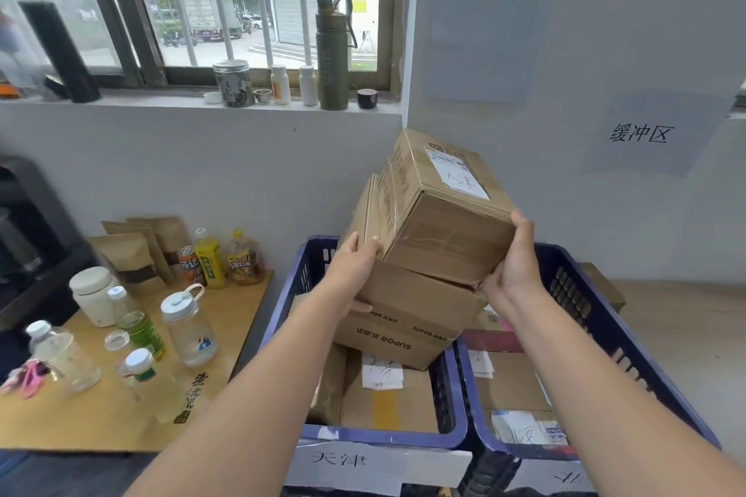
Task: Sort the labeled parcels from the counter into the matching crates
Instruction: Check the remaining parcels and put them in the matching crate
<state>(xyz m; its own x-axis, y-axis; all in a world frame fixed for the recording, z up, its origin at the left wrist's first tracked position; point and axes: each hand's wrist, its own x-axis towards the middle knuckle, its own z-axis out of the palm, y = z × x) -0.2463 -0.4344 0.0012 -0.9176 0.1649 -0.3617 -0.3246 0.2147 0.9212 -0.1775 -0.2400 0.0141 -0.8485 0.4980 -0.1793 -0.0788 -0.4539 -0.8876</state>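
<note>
Holding a cardboard parcel [440, 210] tilted above the left blue crate [387, 438], we clamp it from both sides: left hand [355, 262] fingers wrapped on its near left corner, right hand [514, 254] fingers pressed to its right end. Its label reads 天津, matching the crate tag [343, 460]. It rests on a SUPOR box [403, 319] already stacked high, so we judge it best to level it, seat it flat, then let go.
</note>
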